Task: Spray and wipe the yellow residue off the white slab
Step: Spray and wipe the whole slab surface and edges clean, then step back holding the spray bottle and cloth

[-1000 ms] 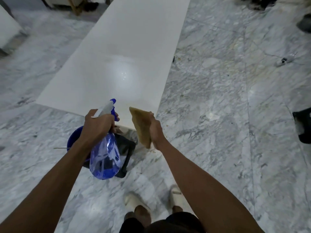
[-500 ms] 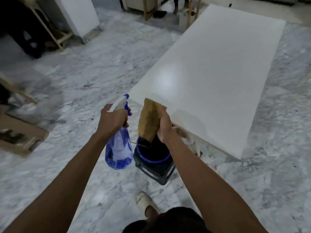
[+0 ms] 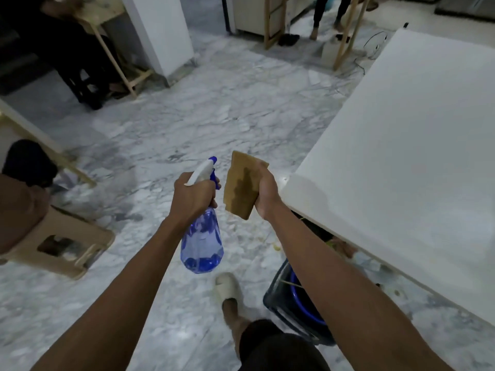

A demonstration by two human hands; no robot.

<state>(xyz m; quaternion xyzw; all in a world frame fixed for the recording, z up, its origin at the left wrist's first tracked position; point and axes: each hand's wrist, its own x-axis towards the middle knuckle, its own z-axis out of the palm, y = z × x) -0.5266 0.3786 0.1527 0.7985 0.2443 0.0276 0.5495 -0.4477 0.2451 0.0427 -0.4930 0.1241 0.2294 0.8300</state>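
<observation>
Head view: the large white rectangular slab (image 3: pixel 396 145) fills the right side above the grey marble floor (image 3: pixel 214 124). The left hand (image 3: pixel 194 196) grips a translucent blue plastic spray bottle (image 3: pixel 202 245), fingers curled round its neck. Beside it, the right hand (image 3: pixel 265 192) holds a damp tan sponge pad (image 3: pixel 242 186) just off the slab's near corner.

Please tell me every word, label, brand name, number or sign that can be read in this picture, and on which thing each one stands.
There is no readable text in this picture.
Spray bottle in the left hand: clear blue, no label visible.
Cloth in the right hand: only a dark wet stain, no print.
White slab: plain surface, no markings.
Things at the far wall: too blurred and dark to tell.
</observation>
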